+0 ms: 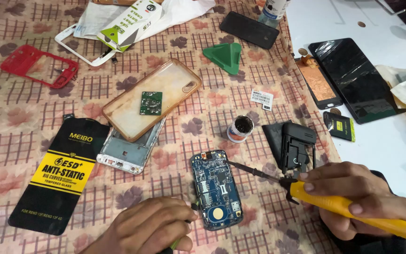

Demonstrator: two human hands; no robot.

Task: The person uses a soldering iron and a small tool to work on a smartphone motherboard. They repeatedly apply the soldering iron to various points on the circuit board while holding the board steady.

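Note:
A blue phone circuit board (217, 188) lies on the patterned cloth near me. My right hand (358, 197) grips a yellow-handled soldering iron (353, 209) whose dark tip reaches the board's upper right edge. My left hand (149, 228) rests at the board's lower left side, closed on a thin green-tipped tool that touches the board's edge. A small open pot of dark paste (240, 128) stands just beyond the board.
A clear amber phone case (132, 115) holds a small green circuit board (151, 102) and overlaps a silver phone frame (128, 153). Around lie a black-yellow flat package (62, 174), a red frame (38, 66), a green triangular pick (224, 56), a black rear housing (297, 146) and phone screens (353, 77).

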